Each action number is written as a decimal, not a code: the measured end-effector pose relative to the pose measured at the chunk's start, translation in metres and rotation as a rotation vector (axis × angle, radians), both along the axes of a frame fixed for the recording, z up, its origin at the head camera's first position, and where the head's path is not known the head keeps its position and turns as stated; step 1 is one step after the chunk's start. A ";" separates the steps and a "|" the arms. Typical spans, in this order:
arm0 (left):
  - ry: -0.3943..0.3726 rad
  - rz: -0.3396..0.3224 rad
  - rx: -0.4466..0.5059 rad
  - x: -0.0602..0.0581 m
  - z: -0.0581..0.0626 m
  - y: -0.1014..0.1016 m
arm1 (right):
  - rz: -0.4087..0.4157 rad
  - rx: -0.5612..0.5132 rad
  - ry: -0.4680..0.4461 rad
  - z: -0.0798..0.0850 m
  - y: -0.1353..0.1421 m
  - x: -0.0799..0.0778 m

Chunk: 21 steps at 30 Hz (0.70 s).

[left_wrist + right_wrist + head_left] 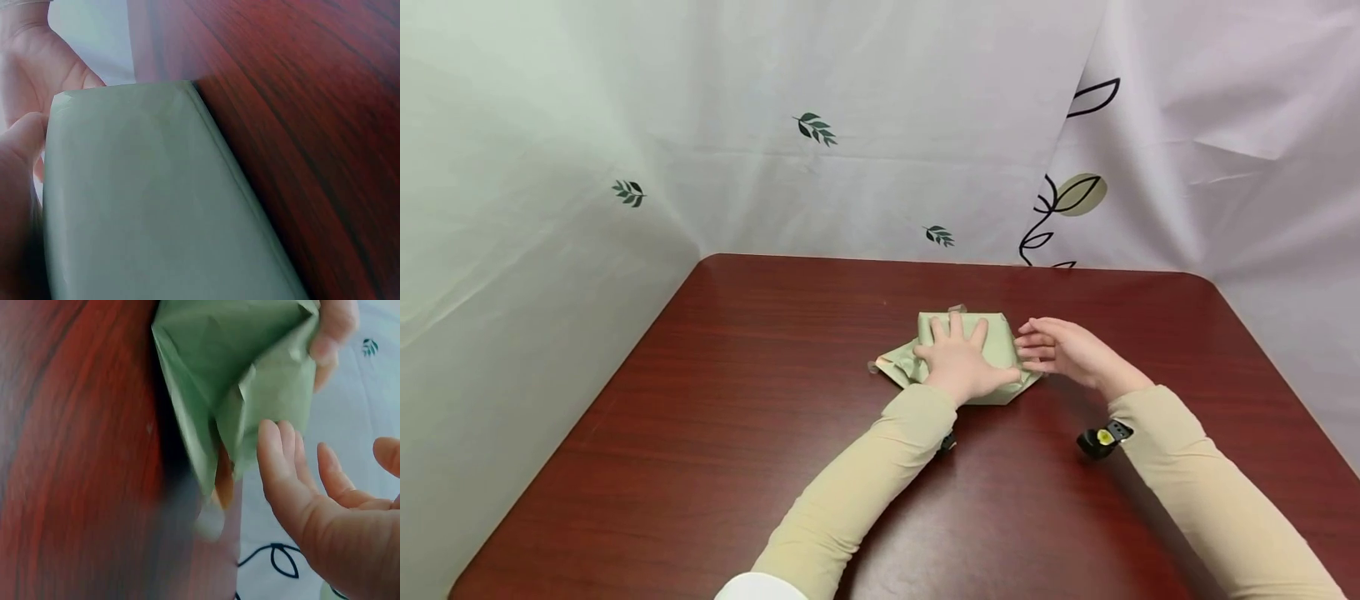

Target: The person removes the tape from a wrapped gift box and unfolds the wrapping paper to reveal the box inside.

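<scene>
A box-shaped package wrapped in pale green paper [1000,333] lies on the table. My left hand [958,358] rests on top of it with fingers spread. Just off the package's right end is my right hand [1071,354], its fingers slightly bent and holding nothing. The right wrist view shows that end's paper flap [212,381] folded to a point, with a brown inner side peeking out. A clear piece of tape [210,525] hangs at the tip. On the left, another pointed flap [895,360] sticks out.
The dark red wood-grain table [760,350] runs back to a white curtain [880,183] printed with leaves. Clear tape bits [957,308] stick out at the package's far edge. A black wrist camera [1097,442] is strapped under the right sleeve.
</scene>
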<state>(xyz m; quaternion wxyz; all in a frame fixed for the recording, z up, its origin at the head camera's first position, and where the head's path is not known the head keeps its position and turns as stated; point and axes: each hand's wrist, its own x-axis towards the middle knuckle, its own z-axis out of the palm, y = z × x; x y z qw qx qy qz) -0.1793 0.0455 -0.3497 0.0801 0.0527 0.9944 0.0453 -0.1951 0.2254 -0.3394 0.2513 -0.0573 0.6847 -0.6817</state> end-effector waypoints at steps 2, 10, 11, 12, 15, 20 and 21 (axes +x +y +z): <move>0.008 -0.013 0.012 0.001 0.001 -0.002 | 0.008 0.002 -0.013 0.000 -0.005 0.000; 0.001 -0.148 0.142 0.001 0.005 -0.024 | 0.007 0.055 0.020 -0.004 -0.013 0.003; -0.001 -0.171 0.164 0.001 0.005 -0.028 | 0.013 0.074 0.034 -0.005 -0.014 0.004; -0.003 -0.194 0.189 0.000 0.005 -0.033 | 0.017 0.089 0.045 -0.006 -0.015 0.004; -0.001 -0.282 0.266 -0.003 0.005 -0.046 | 0.010 0.134 0.066 -0.007 -0.019 0.006; 0.024 -0.460 0.378 -0.013 0.006 -0.068 | -0.035 0.179 0.080 -0.010 -0.025 0.007; 0.028 -0.491 0.393 -0.015 0.006 -0.072 | -0.046 0.190 0.086 -0.011 -0.025 0.007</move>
